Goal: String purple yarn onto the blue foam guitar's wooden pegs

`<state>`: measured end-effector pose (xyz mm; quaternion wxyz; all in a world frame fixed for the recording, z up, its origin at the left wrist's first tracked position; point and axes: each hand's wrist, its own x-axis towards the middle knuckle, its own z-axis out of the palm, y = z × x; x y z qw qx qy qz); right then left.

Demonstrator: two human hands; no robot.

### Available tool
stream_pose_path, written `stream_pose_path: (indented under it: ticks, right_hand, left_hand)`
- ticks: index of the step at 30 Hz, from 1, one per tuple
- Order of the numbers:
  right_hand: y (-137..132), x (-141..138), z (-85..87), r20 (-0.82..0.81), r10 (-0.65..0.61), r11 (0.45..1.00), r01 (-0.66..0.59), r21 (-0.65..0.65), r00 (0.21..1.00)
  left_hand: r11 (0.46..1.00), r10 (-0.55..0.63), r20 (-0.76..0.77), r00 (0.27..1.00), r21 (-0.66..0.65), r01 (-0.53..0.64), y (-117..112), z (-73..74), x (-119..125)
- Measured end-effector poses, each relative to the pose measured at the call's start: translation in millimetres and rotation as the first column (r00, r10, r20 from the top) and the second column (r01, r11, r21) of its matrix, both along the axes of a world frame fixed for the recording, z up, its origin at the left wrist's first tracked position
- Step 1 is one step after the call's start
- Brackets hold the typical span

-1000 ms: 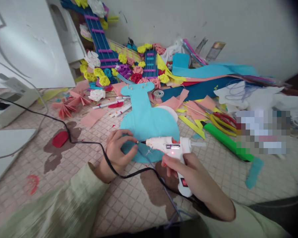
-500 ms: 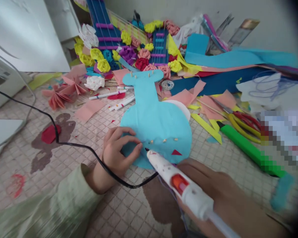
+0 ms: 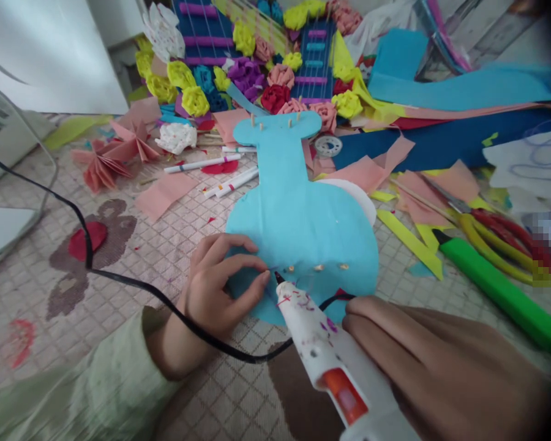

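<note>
A light-blue paper guitar-shaped cutout (image 3: 280,202) lies in front of me, with short wooden pegs (image 3: 319,267) in a row on its body and several more at its head end. My left hand (image 3: 224,278) rests over its lower left edge. Thumb and index finger are pinched together on a thin purple thread (image 3: 272,299), which shows only faintly. My right hand (image 3: 422,343) grips a white hot glue gun (image 3: 314,331) with an orange window and purple specks. The gun's dark nozzle is close to the left fingertips, by the leftmost peg.
A black cord (image 3: 165,300) crosses over my left wrist. At right lie scissors (image 3: 491,251), a green cutter knife (image 3: 500,288) and paper scraps (image 3: 408,242). Markers (image 3: 202,163) lie left of the cutout. Crepe-paper flowers (image 3: 248,79) and decorated blue guitar shapes (image 3: 314,58) fill the back.
The glue gun's nozzle has moved slightly closer to the peg and left fingertips, and its body is now steeper. The view has shifted closer. My left hand keeps its pinch.
</note>
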<state>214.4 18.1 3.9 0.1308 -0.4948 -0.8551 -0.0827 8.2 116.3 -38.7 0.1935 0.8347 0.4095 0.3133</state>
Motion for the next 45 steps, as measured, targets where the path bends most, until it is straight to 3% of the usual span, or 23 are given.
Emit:
stream_pose_path:
  ticks: [5, 11, 18, 23, 28, 45]
  right_hand:
    - [6, 3, -3.0, -0.019, 0.026, 0.998, -0.025, 0.05, 0.999]
    - [10, 4, 5.6, -0.032, 0.045, 0.999, -0.046, -0.021, 0.998]
    - [18, 2, 17.7, 0.062, 0.087, 0.995, -0.084, -0.053, 0.994]
    - [24, 0, 23.0, 0.121, 0.134, 0.988, -0.123, -0.097, 0.984]
    - [26, -1, 22.0, 0.094, 0.125, 0.99, -0.118, -0.073, 0.988]
    - [28, 0, 20.7, 0.105, 0.13, 0.99, -0.123, -0.072, 0.986]
  left_hand:
    - [1.0, -0.009, -0.029, 1.0, -0.001, 0.009, 0, 0.8, -1]
    - [1.0, -0.006, -0.039, 0.999, -0.013, 0.005, 0, 3.1, 0]
    - [1.0, -0.011, -0.03, 0.999, -0.011, 0.011, 0, 2.0, 0]
    - [0.997, -0.004, -0.027, 1.0, -0.079, 0.002, -4, 4.5, -2]
    - [0.992, -0.011, -0.015, 1.0, -0.128, 0.009, -5, 7.6, -3]
    - [0.994, -0.017, -0.03, 0.999, -0.105, 0.014, -4, 6.0, -2]
